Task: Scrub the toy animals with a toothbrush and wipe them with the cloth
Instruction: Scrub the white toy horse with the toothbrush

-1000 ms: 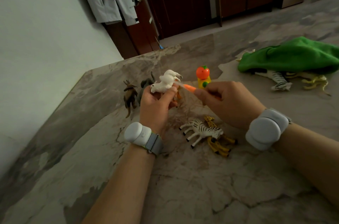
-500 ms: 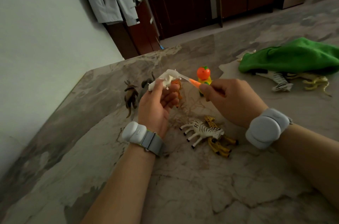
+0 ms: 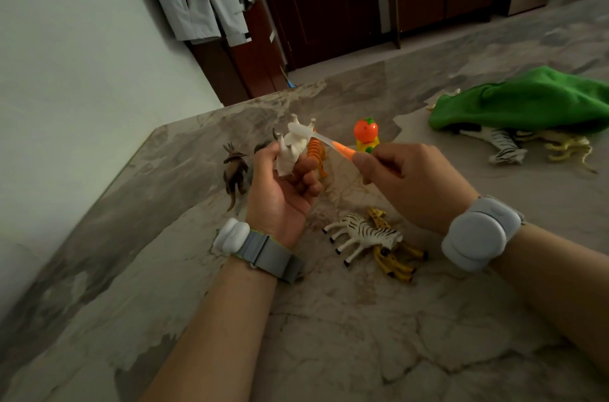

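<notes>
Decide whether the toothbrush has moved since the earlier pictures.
Yes. The toothbrush has swung up and left, away from the orange-topped toy, onto the upturned white animal.

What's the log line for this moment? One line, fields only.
step: scrubbing | left hand: holds white toy animal | right hand: holds toothbrush, head on animal | green cloth: on table, untouched

The white animal [image 3: 291,151] is plain, with no pattern. The toothbrush [image 3: 341,147] runs from a clear whitish head to an orange handle. Tiger [image 3: 317,151] — orange with black stripes; zebra [image 3: 365,233] — white with black stripes; giraffe [image 3: 393,258], yellow with brown spots. The cloth [image 3: 527,102] is bright green. The table [image 3: 329,335] is beige-grey marble with dark veins. The wristbands [image 3: 474,237] are pale grey.
</notes>
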Demonstrator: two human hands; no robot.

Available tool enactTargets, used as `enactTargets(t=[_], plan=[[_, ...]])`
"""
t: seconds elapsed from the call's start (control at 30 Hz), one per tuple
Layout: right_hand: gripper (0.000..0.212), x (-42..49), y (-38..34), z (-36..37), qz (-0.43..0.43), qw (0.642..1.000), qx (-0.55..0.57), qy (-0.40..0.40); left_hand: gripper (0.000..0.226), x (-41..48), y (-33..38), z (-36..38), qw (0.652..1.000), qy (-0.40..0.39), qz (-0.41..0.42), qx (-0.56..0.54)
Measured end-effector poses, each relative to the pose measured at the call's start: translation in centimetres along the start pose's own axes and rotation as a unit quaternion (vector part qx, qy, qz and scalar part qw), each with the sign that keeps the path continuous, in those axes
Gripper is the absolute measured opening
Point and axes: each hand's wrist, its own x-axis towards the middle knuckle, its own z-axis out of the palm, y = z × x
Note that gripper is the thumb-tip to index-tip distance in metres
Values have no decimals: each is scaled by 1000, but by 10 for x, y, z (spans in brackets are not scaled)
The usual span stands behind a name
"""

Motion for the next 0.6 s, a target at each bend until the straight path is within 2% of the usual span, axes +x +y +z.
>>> enactTargets(t=[0.13,0.27,0.47,0.6], plan=[[49,0,1,0,-14,1000,-10,-16,39,1,-3,3,1000,0,13,2],[47,2,6,-1,19,999,-24,28,54,4,-5,0,1000,11,24,7],[48,0,2,1,-8,1000,-6,-12,42,6,-6,-2,1000,2,27,6],[48,2,5,1,13,1000,-20,18,51,7,-6,-3,1000,4,18,2]])
